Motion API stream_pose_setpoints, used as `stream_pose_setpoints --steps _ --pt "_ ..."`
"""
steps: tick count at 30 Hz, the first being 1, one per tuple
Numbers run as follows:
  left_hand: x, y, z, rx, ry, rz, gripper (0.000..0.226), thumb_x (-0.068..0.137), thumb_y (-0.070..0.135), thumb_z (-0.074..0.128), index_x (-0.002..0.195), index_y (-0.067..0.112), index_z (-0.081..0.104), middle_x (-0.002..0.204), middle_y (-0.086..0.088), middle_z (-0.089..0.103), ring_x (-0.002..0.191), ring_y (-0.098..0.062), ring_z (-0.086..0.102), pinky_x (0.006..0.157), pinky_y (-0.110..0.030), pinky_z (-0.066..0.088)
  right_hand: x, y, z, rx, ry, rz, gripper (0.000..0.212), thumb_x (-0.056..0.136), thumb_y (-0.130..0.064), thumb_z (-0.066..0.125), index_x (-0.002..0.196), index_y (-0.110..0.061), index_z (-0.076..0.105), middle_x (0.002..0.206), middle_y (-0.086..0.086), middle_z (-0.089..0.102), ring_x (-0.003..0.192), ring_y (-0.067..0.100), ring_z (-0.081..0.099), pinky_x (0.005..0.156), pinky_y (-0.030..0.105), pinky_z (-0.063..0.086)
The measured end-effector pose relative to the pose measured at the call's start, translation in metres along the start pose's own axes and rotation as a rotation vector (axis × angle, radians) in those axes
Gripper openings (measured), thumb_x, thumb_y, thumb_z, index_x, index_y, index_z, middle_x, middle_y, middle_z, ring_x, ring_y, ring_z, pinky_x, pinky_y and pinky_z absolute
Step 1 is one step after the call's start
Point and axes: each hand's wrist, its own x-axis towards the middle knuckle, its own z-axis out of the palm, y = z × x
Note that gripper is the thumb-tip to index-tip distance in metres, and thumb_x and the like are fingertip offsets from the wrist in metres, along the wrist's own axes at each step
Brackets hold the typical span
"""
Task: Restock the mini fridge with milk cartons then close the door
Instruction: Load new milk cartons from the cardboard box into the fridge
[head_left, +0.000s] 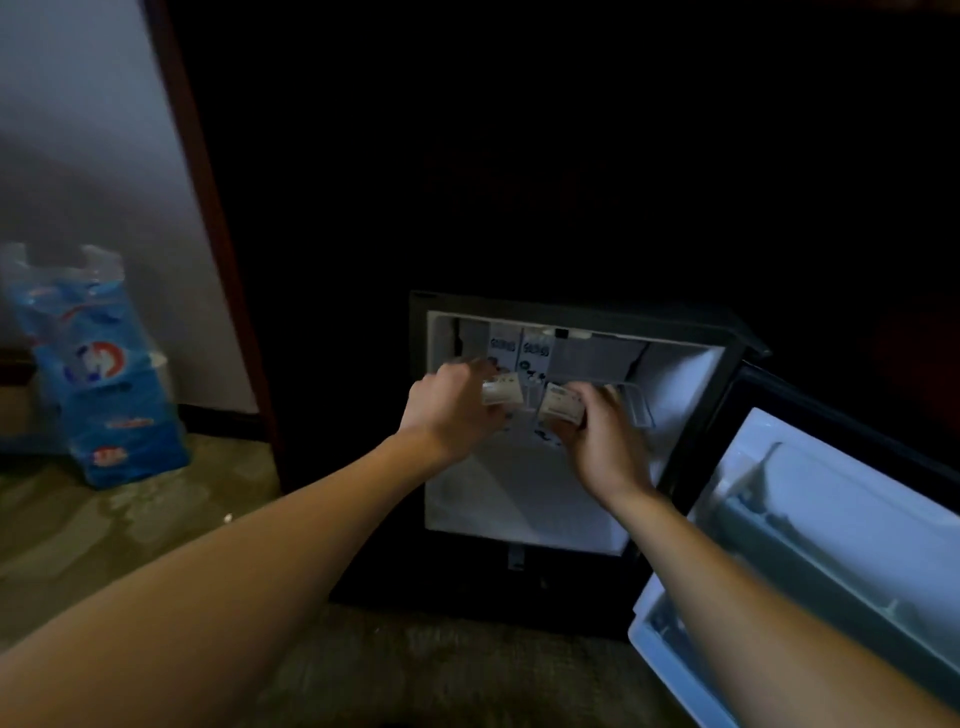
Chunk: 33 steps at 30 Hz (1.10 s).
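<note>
The black mini fridge (691, 322) stands on the floor with its door (831, 519) swung wide open to the right. Both my arms reach into its white inside. My left hand (449, 410) grips a white milk carton (503, 391) by its top. A second milk carton (561, 408) sits in the grip of my right hand (605, 441), just right of the first. Two more cartons (519, 348) stand upright at the back of the compartment, partly hidden behind my hands.
A blue plastic-wrapped pack (109, 374) stands on the carpet (130, 519) by the wall at the left. A dark wooden cabinet (234, 260) frames the fridge. The open door's shelf (810, 525) juts toward me at the lower right.
</note>
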Motion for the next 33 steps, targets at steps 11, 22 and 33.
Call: stream_pose_setpoints --steps 11,22,33 --pt "0.051 0.009 0.069 -0.189 0.171 0.022 0.046 0.087 0.032 0.066 0.132 0.026 0.056 0.129 0.001 0.060 0.102 -0.031 0.065 0.080 -0.041 0.053 0.039 0.041 0.032 0.130 0.224 0.014 0.051 0.091 -0.018 0.072 0.137 -0.018 0.050 0.125 0.003 0.047 0.110 0.014 0.050 0.086 0.022 0.041" --pt "0.055 0.006 0.111 -0.612 0.038 -0.219 0.038 0.094 0.035 0.064 0.129 0.027 0.053 0.122 0.006 0.068 0.107 -0.018 0.066 0.091 -0.042 0.055 0.073 0.059 0.059 0.374 0.190 0.275 0.035 0.091 -0.040 0.069 0.111 -0.014 0.056 0.113 0.009 0.061 0.097 0.023 0.062 0.076 0.030 0.047" --pt "0.066 -0.003 0.133 -0.653 0.050 -0.251 0.030 0.099 0.037 0.057 0.128 0.029 0.056 0.124 0.006 0.068 0.107 -0.020 0.065 0.088 -0.041 0.054 0.100 0.083 0.065 0.277 0.260 0.317 0.035 0.102 -0.029 0.054 0.133 -0.013 0.054 0.139 0.013 0.043 0.123 0.031 0.051 0.096 0.033 0.041"
